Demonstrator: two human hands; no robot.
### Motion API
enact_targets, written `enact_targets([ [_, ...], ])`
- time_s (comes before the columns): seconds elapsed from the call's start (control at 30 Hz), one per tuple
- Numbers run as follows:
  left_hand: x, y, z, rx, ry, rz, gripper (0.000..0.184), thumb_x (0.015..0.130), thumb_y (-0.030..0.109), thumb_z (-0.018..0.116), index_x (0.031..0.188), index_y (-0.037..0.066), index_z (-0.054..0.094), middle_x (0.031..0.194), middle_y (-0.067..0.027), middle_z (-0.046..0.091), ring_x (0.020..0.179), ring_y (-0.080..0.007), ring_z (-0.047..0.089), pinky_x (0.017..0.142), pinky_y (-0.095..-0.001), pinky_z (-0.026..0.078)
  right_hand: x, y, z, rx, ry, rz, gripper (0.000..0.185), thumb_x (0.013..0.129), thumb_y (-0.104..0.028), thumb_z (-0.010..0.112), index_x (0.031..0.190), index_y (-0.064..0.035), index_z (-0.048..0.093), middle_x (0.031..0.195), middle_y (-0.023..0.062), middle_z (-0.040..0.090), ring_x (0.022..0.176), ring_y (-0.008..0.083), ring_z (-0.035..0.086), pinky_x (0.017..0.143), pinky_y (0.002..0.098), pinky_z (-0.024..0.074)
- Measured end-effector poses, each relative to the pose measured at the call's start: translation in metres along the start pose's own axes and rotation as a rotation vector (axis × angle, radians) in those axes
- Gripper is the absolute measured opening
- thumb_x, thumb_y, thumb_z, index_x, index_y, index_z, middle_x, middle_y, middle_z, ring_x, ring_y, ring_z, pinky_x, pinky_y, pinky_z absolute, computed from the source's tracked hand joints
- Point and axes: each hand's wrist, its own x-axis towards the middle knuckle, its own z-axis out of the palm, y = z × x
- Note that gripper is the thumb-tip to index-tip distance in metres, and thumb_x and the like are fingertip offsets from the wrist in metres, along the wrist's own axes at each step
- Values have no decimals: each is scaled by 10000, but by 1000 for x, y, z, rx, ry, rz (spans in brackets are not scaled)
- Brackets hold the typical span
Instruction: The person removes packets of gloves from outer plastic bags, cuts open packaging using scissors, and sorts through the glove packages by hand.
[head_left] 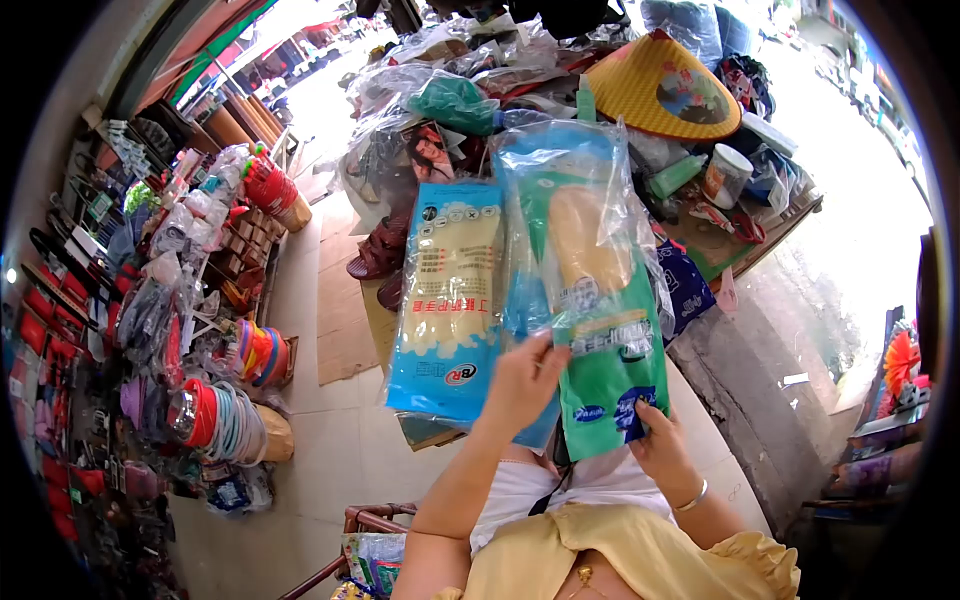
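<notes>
Through my camera I see a stand (792, 222) heaped with goods, and the yellow hat (665, 85) lies tilted on the heap. Left of the hat, I see clear bags (440, 60) spread loosely, a green bag (452, 103) among them. Just nearer me than the hat sit a white tub (727, 175), leaning, and a green bottle (676, 176) on its side; what lies directly under them is hidden from me. Well left of the hat and nearer me, I have the pale floor (335, 440), with cardboard (345, 290) flat on it.
</notes>
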Motion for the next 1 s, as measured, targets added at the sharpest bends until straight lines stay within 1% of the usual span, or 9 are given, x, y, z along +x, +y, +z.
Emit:
enact_targets([
  [0.03,4,-7,-2,-2,-8,3,426,864,158,567,1239,16,425,1114,-142,524,1017,-216,498,847,-331,409,0,1,3,56,14,-35,212,877,-62,500,1087,-48,481,852,72,614,581,145,609,382,222,464],
  [0.1,14,-27,-2,361,752,502,321,810,123,621,1106,29,537,997,-126,581,852,-226,555,719,-339,443,5,0,19,49,57,-72,222,875,-45,493,1097,-53,481,877,67,610,593,128,601,355,213,423],
  [0.2,31,-11,-9,512,915,760,208,791,101,623,986,41,581,849,-125,584,785,-306,563,683,-368,450,20,-8,41,54,149,-116,261,863,-8,488,1121,-49,475,931,52,589,733,128,600,559,236,499],
  [0.3,37,-21,-4,281,692,719,91,791,47,609,882,44,600,770,-113,578,703,-293,572,620,-369,452,42,-19,51,-29,26,-191,276,856,1,484,1124,-66,484,914,41,585,761,130,602,594,261,506],
  [0.33,28,-11,-1,250,679,718,104,799,15,586,896,49,601,780,-110,572,700,-302,566,617,-369,457,59,-20,64,-36,150,-255,241,870,-53,499,1106,-97,511,855,13,600,595,100,589,375,195,426],
  [0.77,21,2,35,245,631,872,92,794,20,607,882,45,613,809,-93,584,741,-274,557,639,-341,455,111,-59,39,-352,72,-465,581,805,0,577,1334,-16,335,1222,118,467,956,169,566,707,267,518],
  [0.83,24,6,46,211,597,886,109,790,21,608,895,48,614,825,-91,587,758,-276,557,651,-343,456,106,-71,33,-1119,232,-1097,640,774,55,564,1355,-5,303,1268,124,429,1039,166,523,795,240,478],
  [0.9,26,12,55,177,568,899,125,787,22,609,908,51,616,840,-90,590,775,-277,557,663,-345,456,76,-93,46,-654,170,-701,697,725,60,591,1358,6,303,1310,132,406,1170,202,428,958,292,375],
  [1.0,29,15,63,209,460,884,226,772,28,611,997,54,612,893,-90,595,839,-273,562,702,-343,466,84,-103,14,-976,168,-931,654,719,19,619,1325,-15,376,1322,154,403,1162,253,450,942,320,406],
])
